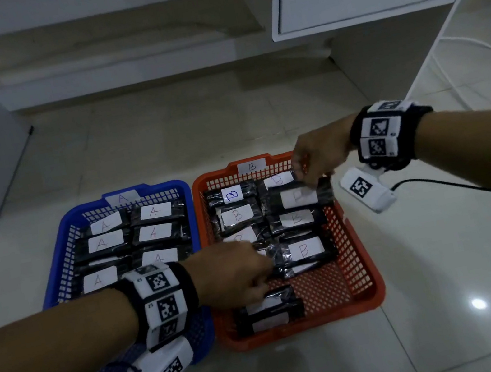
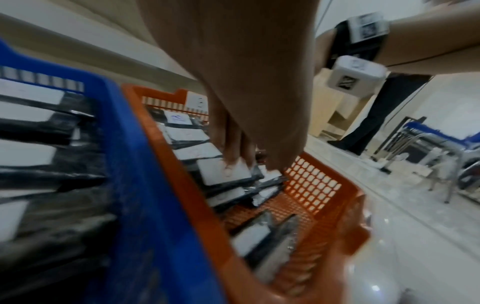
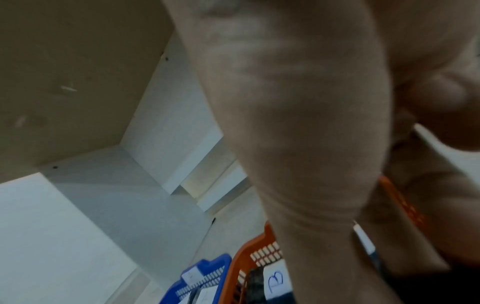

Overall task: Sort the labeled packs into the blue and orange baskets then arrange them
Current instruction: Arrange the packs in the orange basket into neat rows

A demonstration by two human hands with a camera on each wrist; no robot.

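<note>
While reaching into the orange basket (image 1: 362, 270), left hand (image 1: 233, 273) pinched a B pack (image 1: 303, 251) by its near end, right hand (image 1: 314, 157) gripped another pack (image 1: 300, 197) further back. A packs (image 1: 102, 244) sat in the blue basket (image 1: 55, 268) beyond left wrist.

Blue basket (image 1: 56, 271) and orange basket (image 1: 357, 251) are set side by side on the floor, touching – each tagged at its far rim, A and B resp. Black packs w/ white "A" labels (image 1: 106, 243) are laid flat in two neat columns in the blue one. "B" packs (image 1: 303, 251) are spread less evenly in the orange – some overlapped, two (image 1: 268, 311) set apart near the front wall.
</note>
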